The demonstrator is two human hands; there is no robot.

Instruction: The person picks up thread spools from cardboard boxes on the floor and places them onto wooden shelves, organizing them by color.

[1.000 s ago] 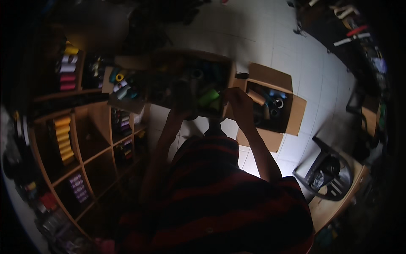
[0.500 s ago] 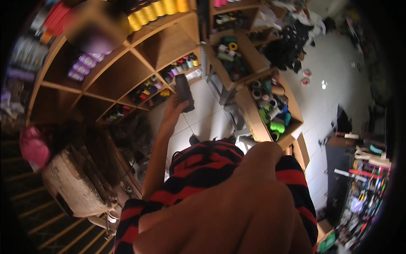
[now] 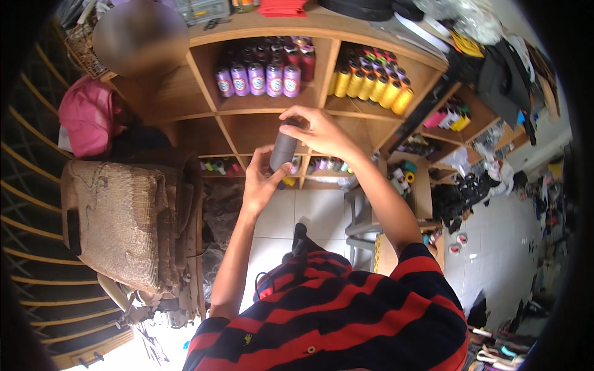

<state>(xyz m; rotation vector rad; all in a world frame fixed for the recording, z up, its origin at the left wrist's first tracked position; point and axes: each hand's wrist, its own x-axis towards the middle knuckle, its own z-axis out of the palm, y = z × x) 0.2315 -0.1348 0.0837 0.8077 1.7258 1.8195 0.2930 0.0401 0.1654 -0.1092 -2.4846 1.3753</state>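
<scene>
A dark grey spool of thread (image 3: pixel 284 150) is held tilted in front of me, between both hands. My left hand (image 3: pixel 261 179) is closed round its lower end, thumb on the near side. The fingers of my right hand (image 3: pixel 318 131) grip its upper end from above, the thumb lying across it. Behind my hands stands a wooden shelf unit (image 3: pixel 266 112). Purple-labelled spools (image 3: pixel 257 79) fill one compartment, and yellow spools (image 3: pixel 373 90) stand in the one to its right. Smaller coloured spools (image 3: pixel 328 164) sit in the low compartments, partly hidden by my hands.
At left a brown sack-like cover (image 3: pixel 117 216) lies over a bulky thing beside a slatted railing (image 3: pixel 43 273). A pink cloth item (image 3: pixel 90 117) hangs behind it. To the right are a grey stool (image 3: pixel 360 226) and a box of spools (image 3: pixel 421 188). Red fabric (image 3: pixel 282 7) lies on the shelf top.
My view has swung left toward the shelves. My right hand, earlier large and close in front of me, has moved out to the spool. The left hand still holds the spool.
</scene>
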